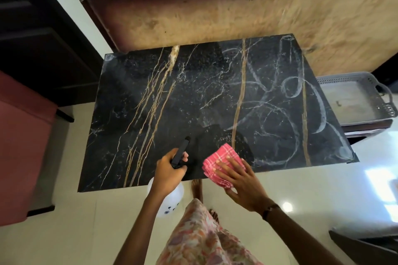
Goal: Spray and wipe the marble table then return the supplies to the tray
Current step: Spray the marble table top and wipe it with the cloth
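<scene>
The spray bottle (172, 180) is held over the near edge of the black marble tabletop (193, 97), its long axis tilted: the white, rounded body hangs low toward the floor, just off the tabletop's front edge, while the black spray head (181, 153) runs up and away from the person, the nozzle pointing out over the middle of the stone. The left hand (169, 172) has its grip closed around the neck of the bottle, with one finger curled at the front of the black head. Just to the right, the right hand (239, 180) lies flat with fingers spread on a folded pink checked cloth (221, 160), pressing it to the tabletop near the front edge; its grip is open, palm down, and a dark band sits at the wrist. The cloth's folded stack points diagonally, one corner aimed away toward the far right. The stone is dark with gold and white veins running mostly front to back, and pale looping smears cover its right half. Beyond the right edge a grey perforated tray (355, 97) with a handle rests on a lower surface, well apart from both hands. A brown rug (237, 11) lies past the far edge, a reddish seat (23, 135) stands to the left, and the floor (86, 221) is pale glossy tile. Bare feet and a floral garment show below.
</scene>
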{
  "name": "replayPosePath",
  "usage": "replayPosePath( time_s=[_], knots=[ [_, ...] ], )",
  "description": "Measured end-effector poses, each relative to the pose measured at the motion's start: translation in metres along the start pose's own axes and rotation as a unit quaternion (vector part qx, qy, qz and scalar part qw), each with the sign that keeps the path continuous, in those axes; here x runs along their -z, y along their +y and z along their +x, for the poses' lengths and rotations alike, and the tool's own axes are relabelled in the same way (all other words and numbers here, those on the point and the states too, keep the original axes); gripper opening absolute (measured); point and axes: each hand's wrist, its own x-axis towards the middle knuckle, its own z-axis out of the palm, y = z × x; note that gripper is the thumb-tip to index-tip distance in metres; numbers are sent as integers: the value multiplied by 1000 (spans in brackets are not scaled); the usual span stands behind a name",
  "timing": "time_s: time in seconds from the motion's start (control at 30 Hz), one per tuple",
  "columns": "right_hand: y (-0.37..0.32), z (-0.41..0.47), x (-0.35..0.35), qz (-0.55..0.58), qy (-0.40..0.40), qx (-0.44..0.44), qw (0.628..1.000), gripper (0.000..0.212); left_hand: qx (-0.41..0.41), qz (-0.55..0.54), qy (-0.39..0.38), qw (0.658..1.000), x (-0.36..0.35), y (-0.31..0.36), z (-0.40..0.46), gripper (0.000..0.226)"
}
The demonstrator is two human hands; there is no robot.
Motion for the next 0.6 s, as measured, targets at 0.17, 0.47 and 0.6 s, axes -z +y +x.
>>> replayPosePath(
  time_s=[0.17,0.47,0.6],
  knots=[
    [70,-28,14,13,-3,-119,993,59,-22,16,-10,1000,-10,7,14,31],
    [31,74,16,22,-41,-63,997,54,-11,21,-14,1000,-28,23,46,33],
    [68,33,16,-18,-53,52,997,54,-2,13,-16,1000,-32,36,63,33]
  ],
)
